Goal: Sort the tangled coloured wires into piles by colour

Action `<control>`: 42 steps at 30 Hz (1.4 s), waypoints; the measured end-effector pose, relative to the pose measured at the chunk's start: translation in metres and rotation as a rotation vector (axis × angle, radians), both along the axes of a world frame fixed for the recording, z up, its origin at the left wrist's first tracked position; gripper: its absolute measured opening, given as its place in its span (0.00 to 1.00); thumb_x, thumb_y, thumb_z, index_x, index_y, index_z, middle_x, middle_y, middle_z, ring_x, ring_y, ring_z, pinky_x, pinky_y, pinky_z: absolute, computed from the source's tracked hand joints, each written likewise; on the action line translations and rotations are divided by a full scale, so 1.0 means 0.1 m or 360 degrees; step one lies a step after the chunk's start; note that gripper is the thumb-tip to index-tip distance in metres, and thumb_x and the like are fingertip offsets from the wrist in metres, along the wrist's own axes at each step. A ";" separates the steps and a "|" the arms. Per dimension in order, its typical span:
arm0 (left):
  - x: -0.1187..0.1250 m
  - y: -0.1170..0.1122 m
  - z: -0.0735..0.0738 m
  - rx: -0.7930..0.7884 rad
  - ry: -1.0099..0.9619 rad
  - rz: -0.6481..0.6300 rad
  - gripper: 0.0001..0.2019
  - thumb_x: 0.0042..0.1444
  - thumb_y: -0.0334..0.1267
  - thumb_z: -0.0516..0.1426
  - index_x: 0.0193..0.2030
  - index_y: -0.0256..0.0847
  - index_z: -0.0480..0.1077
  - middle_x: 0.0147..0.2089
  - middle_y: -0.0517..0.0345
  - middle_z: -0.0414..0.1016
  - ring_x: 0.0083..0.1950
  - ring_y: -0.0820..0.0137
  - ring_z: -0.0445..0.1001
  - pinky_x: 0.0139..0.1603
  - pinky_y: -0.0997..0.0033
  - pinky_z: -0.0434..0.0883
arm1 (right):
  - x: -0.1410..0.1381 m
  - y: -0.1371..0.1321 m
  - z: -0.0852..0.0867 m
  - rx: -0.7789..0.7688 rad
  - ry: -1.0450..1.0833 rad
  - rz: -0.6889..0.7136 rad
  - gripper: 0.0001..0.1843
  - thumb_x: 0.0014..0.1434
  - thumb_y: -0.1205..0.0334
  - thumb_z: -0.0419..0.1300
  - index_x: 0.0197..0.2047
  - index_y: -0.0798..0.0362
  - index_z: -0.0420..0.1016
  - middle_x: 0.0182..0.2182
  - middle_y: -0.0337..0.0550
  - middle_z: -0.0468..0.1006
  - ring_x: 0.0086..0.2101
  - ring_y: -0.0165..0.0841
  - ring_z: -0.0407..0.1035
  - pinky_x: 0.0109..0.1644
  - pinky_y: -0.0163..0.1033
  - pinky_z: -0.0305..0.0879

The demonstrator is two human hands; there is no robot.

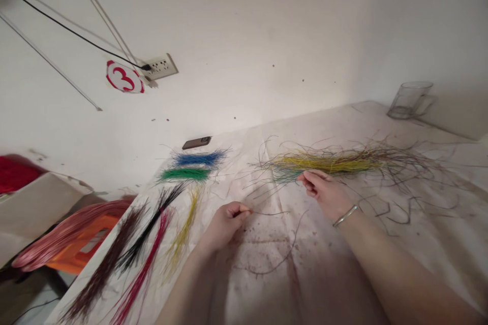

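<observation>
My left hand (227, 221) is closed in a pinch on a thin dark wire (271, 213), whose free length points right, above the cloth. My right hand (324, 192) is at the near edge of a long mixed pile of wires (335, 162), yellow, green and brownish. Its thumb and fingers are pressed together; whatever is between them is too small to make out. A metal bangle (345, 216) circles the right wrist. Below and between the hands, a single curved wire (284, 264) lies on the cloth.
Sorted bundles lie at left: blue (200, 158), green (185, 174), yellow (186, 226), black (152, 226), red (147, 274) and dark brown (104, 264). A phone (196, 142) and a glass mug (409, 101) stand near the wall. Pinkish strands (72, 228) drape over an orange stool (86, 249).
</observation>
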State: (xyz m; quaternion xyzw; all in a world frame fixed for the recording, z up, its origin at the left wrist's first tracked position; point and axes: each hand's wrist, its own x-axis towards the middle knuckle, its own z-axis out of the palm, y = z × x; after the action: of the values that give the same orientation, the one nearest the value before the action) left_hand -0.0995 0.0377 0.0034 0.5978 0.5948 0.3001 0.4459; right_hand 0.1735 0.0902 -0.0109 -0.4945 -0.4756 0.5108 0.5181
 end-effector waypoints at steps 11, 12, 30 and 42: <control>-0.12 -0.15 0.07 -0.0186 0.0410 -0.0906 0.08 0.50 0.37 0.58 0.32 0.43 0.80 0.23 0.62 0.72 0.25 0.73 0.65 0.26 0.77 0.58 | 0.20 0.06 0.02 0.0205 -0.1127 0.0362 0.11 0.46 0.65 0.49 0.16 0.51 0.53 0.17 0.34 0.54 0.22 0.28 0.51 0.27 0.36 0.44; -0.14 -0.15 0.06 -0.0177 0.0438 -0.0899 0.08 0.49 0.37 0.58 0.31 0.43 0.80 0.22 0.62 0.71 0.24 0.73 0.64 0.25 0.77 0.57 | 0.21 0.09 -0.01 0.0246 -0.1247 0.0380 0.12 0.46 0.65 0.49 0.15 0.51 0.52 0.16 0.34 0.54 0.22 0.28 0.52 0.27 0.37 0.44; -0.04 -0.11 0.11 -0.0120 -0.0022 -0.0296 0.11 0.53 0.43 0.58 0.27 0.38 0.73 0.20 0.64 0.63 0.22 0.76 0.59 0.24 0.77 0.56 | 0.16 0.14 -0.15 0.0266 -0.1496 0.0317 0.14 0.54 0.59 0.49 0.19 0.52 0.58 0.17 0.37 0.64 0.23 0.29 0.58 0.27 0.36 0.46; 0.58 -0.89 0.20 0.0467 0.0309 -0.0842 0.09 0.59 0.33 0.52 0.31 0.43 0.72 0.37 0.56 0.77 0.40 0.66 0.73 0.43 0.68 0.68 | 0.17 0.17 -0.15 0.0192 -0.1406 0.0227 0.14 0.53 0.58 0.50 0.19 0.52 0.64 0.18 0.38 0.67 0.24 0.31 0.61 0.28 0.36 0.48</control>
State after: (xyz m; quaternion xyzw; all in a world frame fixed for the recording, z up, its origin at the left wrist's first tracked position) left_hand -0.0419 -0.0514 0.0235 0.8156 0.4087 0.1980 0.3587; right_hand 0.1907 0.1074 -0.0262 -0.6000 -0.7129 0.2565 0.2568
